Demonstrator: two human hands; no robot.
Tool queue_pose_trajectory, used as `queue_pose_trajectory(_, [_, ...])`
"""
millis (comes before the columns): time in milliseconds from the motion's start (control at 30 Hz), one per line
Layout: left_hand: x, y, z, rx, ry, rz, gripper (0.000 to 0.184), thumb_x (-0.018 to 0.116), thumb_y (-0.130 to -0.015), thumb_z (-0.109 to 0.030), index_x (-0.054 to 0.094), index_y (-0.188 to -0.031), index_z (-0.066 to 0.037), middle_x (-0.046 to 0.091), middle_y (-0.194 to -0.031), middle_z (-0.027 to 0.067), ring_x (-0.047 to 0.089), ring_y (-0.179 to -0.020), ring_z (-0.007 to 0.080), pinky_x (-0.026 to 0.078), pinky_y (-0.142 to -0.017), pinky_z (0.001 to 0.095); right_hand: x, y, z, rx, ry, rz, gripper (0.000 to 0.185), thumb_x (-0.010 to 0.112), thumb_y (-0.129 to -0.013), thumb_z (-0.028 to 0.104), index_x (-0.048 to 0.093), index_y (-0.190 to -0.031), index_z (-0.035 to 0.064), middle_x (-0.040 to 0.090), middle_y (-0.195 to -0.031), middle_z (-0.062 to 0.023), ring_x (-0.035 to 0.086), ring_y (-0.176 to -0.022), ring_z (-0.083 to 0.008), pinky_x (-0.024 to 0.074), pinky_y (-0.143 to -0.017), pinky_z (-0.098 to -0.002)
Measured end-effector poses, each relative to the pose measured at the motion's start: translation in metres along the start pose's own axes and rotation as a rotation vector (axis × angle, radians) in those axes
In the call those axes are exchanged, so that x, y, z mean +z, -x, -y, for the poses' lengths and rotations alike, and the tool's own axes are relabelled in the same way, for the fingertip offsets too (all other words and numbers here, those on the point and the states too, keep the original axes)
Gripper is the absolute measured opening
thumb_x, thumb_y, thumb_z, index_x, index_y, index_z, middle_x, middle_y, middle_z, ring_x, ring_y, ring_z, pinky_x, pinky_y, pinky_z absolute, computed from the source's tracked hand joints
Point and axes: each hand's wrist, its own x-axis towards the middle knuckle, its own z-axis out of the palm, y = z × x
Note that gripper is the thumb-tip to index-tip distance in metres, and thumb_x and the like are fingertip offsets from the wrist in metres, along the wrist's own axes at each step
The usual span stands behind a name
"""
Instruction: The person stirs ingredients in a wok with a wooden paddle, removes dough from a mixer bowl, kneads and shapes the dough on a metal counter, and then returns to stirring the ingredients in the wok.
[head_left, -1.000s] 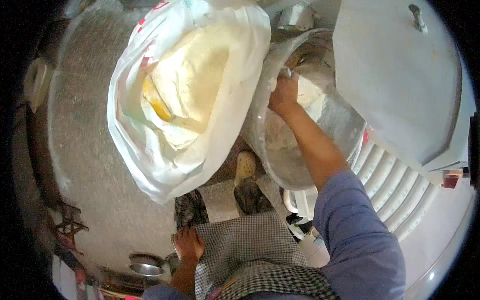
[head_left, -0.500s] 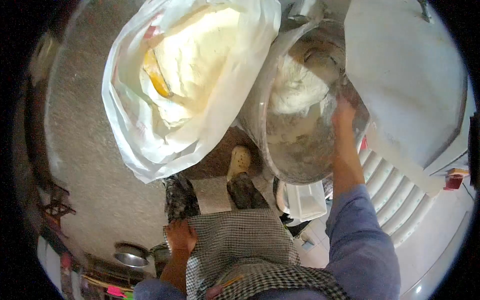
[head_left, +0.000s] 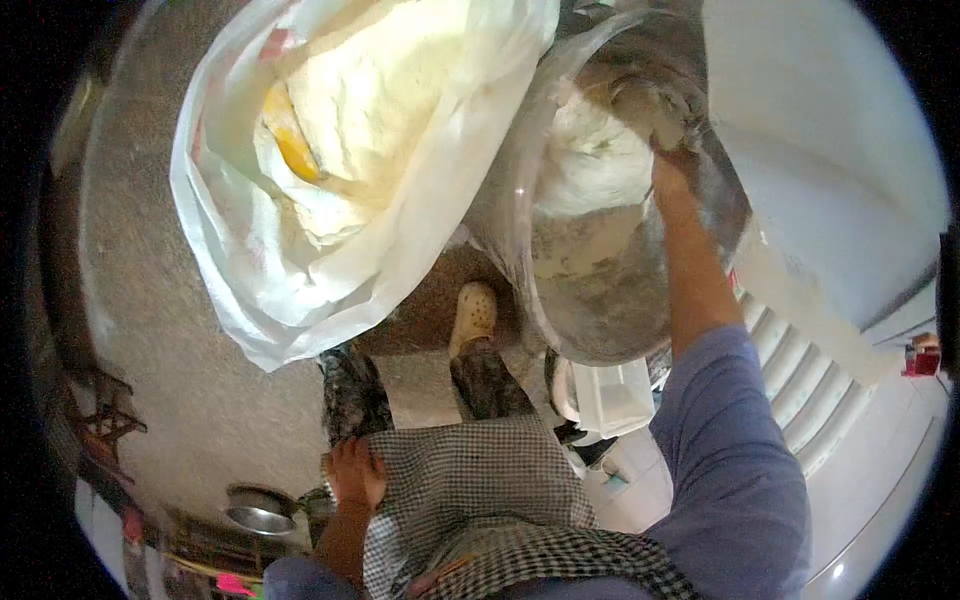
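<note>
My right hand (head_left: 676,165) reaches into a large metal mixer bowl (head_left: 600,325), at the right side of a pale dough mass (head_left: 600,165). Its fingers are smeared and partly lost against the bowl's dark interior. Resting on my thigh, over the checkered apron (head_left: 470,470), is my left hand (head_left: 356,475), fingers spread and holding nothing. Left of the bowl stands an open white sack (head_left: 300,310) of pale flour (head_left: 375,110). A yellow-handled tool (head_left: 290,135) lies partly in the flour.
The white machine body (head_left: 830,130) borders the bowl on the right, above a ribbed white panel (head_left: 800,370). A white plastic container (head_left: 612,395) sits below the bowl. On the floor at lower left is a metal bowl (head_left: 260,512). My shoe (head_left: 473,315) shows between sack and bowl.
My right hand has moved from the bowl's left side to its right side, then slightly up. The dough now shows more fully. My left hand stays on my thigh; the view has shifted.
</note>
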Motion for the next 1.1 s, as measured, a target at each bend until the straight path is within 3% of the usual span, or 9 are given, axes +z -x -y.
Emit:
queue_pose_trajectory(200, [-0.016,0.011,0.008,0.029,-0.014,-0.055,0.04,0.047,-0.084,-0.027,0.051,-0.116,-0.004,0.052,-0.118,0.0149,0.044,-0.114,0.0312,0.03,-0.098,0.047,0.056,0.147,0.095,0.291,-0.492,-0.14,0.057,0.052,-0.087,0.036,0.039,-0.129,0.0009,0.047,-0.125,-0.0175,0.05,-0.109,-0.0313,0.0398,-0.092,-0.0425])
queue_pose_trajectory(433, [-0.019,0.011,0.011,0.015,-0.061,-0.058,0.036,0.045,-0.086,-0.027,0.052,-0.113,-0.005,0.053,-0.115,0.0139,0.044,-0.113,0.0303,0.032,-0.097,0.0461,0.05,0.244,0.242,0.459,-0.867,0.187,0.053,0.048,-0.09,0.036,0.036,-0.131,0.0049,0.047,-0.125,-0.015,0.052,-0.106,-0.03,0.0435,-0.088,-0.0446])
queue_pose_trajectory(500, [-0.025,0.012,0.011,0.014,-0.031,-0.042,0.036,0.045,-0.086,-0.027,0.052,-0.114,-0.005,0.053,-0.115,0.0138,0.044,-0.114,0.0301,0.033,-0.096,0.0459,0.029,0.22,0.214,0.451,-0.773,0.143,0.055,0.046,-0.091,0.037,0.032,-0.134,0.0057,0.043,-0.131,-0.0153,0.047,-0.114,-0.0316,0.0413,-0.091,-0.0445])
queue_pose_trajectory(567, [-0.028,0.011,0.009,0.018,-0.005,-0.044,0.036,0.045,-0.086,-0.027,0.052,-0.114,-0.005,0.053,-0.115,0.0138,0.044,-0.114,0.0301,0.033,-0.096,0.0459,0.04,0.189,0.127,0.225,-1.021,-0.285,0.041,0.045,-0.092,0.034,0.043,-0.122,0.0058,0.051,-0.115,-0.0112,0.054,-0.095,-0.0225,0.0489,-0.072,-0.0363])
queue_pose_trajectory(633, [-0.024,0.009,0.011,0.018,0.019,-0.071,0.037,0.045,-0.086,-0.027,0.052,-0.114,-0.005,0.054,-0.114,0.014,0.045,-0.114,0.0303,0.033,-0.095,0.046,0.023,0.16,0.106,0.333,-0.945,-0.254,0.045,0.042,-0.093,0.029,0.036,-0.131,0.0053,0.042,-0.13,-0.0161,0.046,-0.113,-0.0324,0.0406,-0.089,-0.0448])
queue_pose_trajectory(700, [-0.015,0.009,0.019,0.052,0.013,-0.107,0.037,0.045,-0.085,-0.027,0.052,-0.114,-0.004,0.054,-0.113,0.0145,0.046,-0.112,0.0311,0.034,-0.094,0.0463,0.03,0.098,0.044,0.529,-1.075,-0.366,0.038,0.039,-0.094,0.029,0.046,-0.123,0.0048,0.047,-0.124,-0.0177,0.049,-0.11,-0.0317,0.0407,-0.089,-0.0421])
queue_pose_trajectory(833, [-0.037,0.007,0.014,0.034,0.058,-0.015,0.036,0.047,-0.083,-0.023,0.054,-0.112,-0.003,0.056,-0.11,0.0155,0.049,-0.108,0.0325,0.036,-0.092,0.0469,0.023,0.004,0.003,0.201,-0.159,-0.411,0.04,0.044,-0.091,0.033,0.051,-0.121,0.0074,0.05,-0.123,-0.018,0.049,-0.111,-0.0298,0.0392,-0.092,-0.0378])
queue_pose_trajectory(933, [-0.015,0.007,0.021,0.044,0.063,-0.174,0.035,0.051,-0.08,-0.02,0.055,-0.11,-0.002,0.056,-0.111,0.0162,0.05,-0.105,0.0329,0.037,-0.091,0.0473,0.026,-0.026,0.009,-0.041,0.429,-0.409,0.042,0.047,-0.09,0.035,0.053,-0.121,0.0081,0.052,-0.122,-0.0176,0.048,-0.112,-0.0287,0.0378,-0.094,-0.0353])
queue_pose_trajectory(1100, [-0.007,0.005,0.027,0.132,0.102,-0.285,0.032,0.052,-0.08,-0.019,0.056,-0.106,-0.002,0.058,-0.108,0.0162,0.053,-0.1,0.0336,0.04,-0.087,0.0482,0.012,-0.032,0.104,-0.172,-0.213,-0.224,0.048,0.048,-0.089,0.039,0.051,-0.123,0.005,0.051,-0.124,-0.0145,0.046,-0.115,-0.0278,0.0347,-0.097,-0.0341])
